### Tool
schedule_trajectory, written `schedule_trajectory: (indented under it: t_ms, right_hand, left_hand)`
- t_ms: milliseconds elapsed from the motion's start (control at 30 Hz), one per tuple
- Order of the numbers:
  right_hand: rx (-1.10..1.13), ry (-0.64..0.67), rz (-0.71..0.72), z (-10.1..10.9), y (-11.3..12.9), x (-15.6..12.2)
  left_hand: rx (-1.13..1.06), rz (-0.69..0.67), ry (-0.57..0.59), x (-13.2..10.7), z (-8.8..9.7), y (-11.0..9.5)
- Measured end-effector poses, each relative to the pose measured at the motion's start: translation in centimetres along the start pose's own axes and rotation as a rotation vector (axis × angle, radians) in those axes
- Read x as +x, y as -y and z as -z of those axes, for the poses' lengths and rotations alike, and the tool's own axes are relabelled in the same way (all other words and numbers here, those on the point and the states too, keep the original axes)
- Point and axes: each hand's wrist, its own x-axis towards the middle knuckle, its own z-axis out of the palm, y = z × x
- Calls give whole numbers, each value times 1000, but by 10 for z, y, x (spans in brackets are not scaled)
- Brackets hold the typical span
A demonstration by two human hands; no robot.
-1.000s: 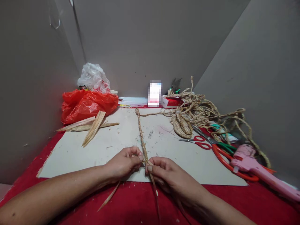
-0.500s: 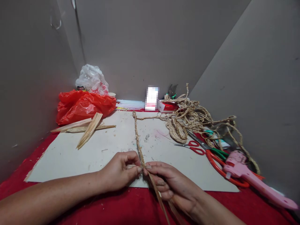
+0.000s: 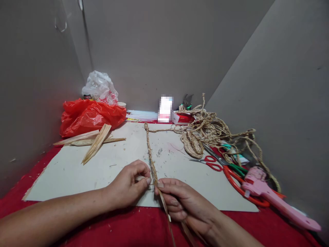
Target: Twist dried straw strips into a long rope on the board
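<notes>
A thin tan braid (image 3: 150, 151) of dried plant fibre runs down the pale board (image 3: 77, 175) toward me. My right hand (image 3: 177, 199) pinches its lower end, where loose flat strands (image 3: 164, 204) hang down past the fingers. To the left of the braid, my left hand (image 3: 135, 180) is closed around another fibre strand (image 3: 140, 178), thumb against the curled index finger. From the braid's looped far end, a cord leads right to a heap of braided cord (image 3: 208, 127).
Dried husk strips (image 3: 97, 142) lie left near a red plastic bag (image 3: 92, 116). On the right are small red-handled scissors (image 3: 209, 162), larger shears (image 3: 232, 178) and a pink glue gun (image 3: 272, 197). A lit phone (image 3: 165, 109) stands at the back. Grey walls enclose the red cloth (image 3: 123, 226).
My left hand has moved slightly up and left, away from the braid, drawing its strand outward. My right hand keeps its pinch on the braid. The view has shifted slightly.
</notes>
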Motion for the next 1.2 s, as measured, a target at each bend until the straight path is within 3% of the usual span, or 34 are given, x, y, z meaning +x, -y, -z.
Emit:
schedule_trajectory:
  t_ms: [100,300,467,567,800,933,1200]
  right_hand:
    - [-56,-44,32,-1,-3,1]
    - [-178,-157,127,-7,-11,5]
    - [-326,-155,168,-10,-11,5]
    - [-359,-211,165,-8,-10,6]
    - [-602,-339,154,-10,-7,9]
    - [-745,-327,197,-14,1,10]
    - [-1007,-339,249,-8,15,17]
  left_hand:
    - [-48,50,-66,1,1,-2]
    - [-334,289,108,-1,-11,-3]
    - [-568,363,127,5,-16,5]
    - [-533,326,143,6,-13,4]
    - [-210,307,165,2,-13,6]
    - [-270,385,168,3,-14,4]
    - [-596,530,153,9,-4,-5]
